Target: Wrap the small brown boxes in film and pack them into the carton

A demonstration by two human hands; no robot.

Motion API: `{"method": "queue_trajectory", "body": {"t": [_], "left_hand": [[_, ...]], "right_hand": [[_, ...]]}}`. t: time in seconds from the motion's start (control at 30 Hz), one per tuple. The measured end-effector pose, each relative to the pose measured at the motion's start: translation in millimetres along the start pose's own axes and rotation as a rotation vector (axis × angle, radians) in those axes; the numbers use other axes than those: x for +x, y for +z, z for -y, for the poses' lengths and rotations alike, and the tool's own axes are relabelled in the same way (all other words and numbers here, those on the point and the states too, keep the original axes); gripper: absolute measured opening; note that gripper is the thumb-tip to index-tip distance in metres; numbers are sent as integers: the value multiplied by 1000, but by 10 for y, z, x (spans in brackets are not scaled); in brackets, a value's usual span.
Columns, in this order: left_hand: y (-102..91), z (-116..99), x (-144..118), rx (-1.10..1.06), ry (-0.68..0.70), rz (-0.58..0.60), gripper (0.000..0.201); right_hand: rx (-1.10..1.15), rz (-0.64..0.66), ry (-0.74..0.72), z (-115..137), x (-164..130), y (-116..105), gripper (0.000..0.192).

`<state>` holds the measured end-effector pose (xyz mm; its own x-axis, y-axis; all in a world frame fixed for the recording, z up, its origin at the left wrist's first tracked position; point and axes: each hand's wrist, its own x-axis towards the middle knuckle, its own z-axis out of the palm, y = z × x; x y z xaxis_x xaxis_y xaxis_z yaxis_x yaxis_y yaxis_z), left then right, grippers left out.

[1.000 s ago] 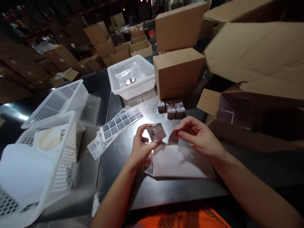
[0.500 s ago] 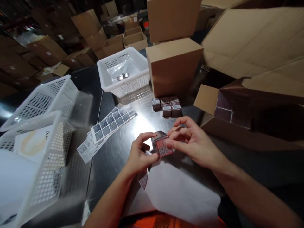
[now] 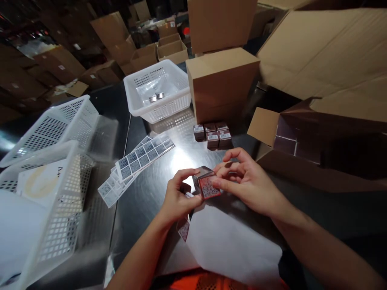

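Note:
My left hand [image 3: 183, 193] is closed around a small dark carton [image 3: 204, 173], tilted so that one face with a red-edged, densely printed label [image 3: 209, 188] shows. At the carton's right edge, my right hand [image 3: 238, 175] has its thumb against that face and bent fingertips by the upper corner. Just below both hands lies a large white sheet [image 3: 232, 245]. Beside its left edge, a small piece with a similar dense print [image 3: 183, 230] shows partly. Several more small dark cartons [image 3: 218, 139] stand grouped on the metal table [image 3: 145, 213] beyond my hands.
Sheets of printed labels [image 3: 145, 159] lie overlapping on the left. A white basket [image 3: 163, 106] with small silvery items stands behind, and more white baskets [image 3: 65, 177] are at far left. A closed cardboard box [image 3: 223, 86] and an open one [image 3: 302, 161] bound the right.
Hardly anything differs: the carton and both hands have shifted very slightly to the right, with the same hold. The white sheet has moved a little as well.

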<state>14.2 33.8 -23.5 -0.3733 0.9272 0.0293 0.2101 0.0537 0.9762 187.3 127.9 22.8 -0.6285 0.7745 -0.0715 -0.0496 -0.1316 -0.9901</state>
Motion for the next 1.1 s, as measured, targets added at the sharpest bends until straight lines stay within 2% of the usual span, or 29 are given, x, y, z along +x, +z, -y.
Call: {"method": "queue_trajectory", "body": {"t": [0.3, 0.4, 0.5, 0.57, 0.67, 0.73, 0.87, 0.97, 1.03, 1.1], "left_hand": [[-4, 49, -12, 28, 9, -14, 48], [-6, 58, -16, 24, 21, -14, 47], [-2, 43, -26, -3, 38, 8, 47], [2, 26, -34, -36, 9, 41, 51], [-6, 4, -32, 22, -53, 37, 67], [-30, -4, -21, 193, 11, 13, 74], [-91, 2, -14, 602, 316, 47, 62], [-109, 28, -39, 838, 426, 16, 64], [-116, 37, -71, 866, 500, 31, 77], [-131, 24, -107, 798, 556, 15, 89]], "right_hand": [[-63, -52, -26, -25, -10, 39, 51], [-99, -128, -37, -73, -14, 55, 52], [-122, -229, -30, -108, 33, 28, 66], [-59, -160, 31, -123, 98, -13, 79], [120, 59, 139, -168, 207, -66, 82], [155, 94, 130, -221, 258, -72, 80], [42, 10, 25, -296, 266, -6, 86], [-72, -43, -61, -211, 187, 24, 72], [-166, -91, -147, -67, 51, -26, 60], [-243, -177, -257, 118, -178, -169, 54]]}}
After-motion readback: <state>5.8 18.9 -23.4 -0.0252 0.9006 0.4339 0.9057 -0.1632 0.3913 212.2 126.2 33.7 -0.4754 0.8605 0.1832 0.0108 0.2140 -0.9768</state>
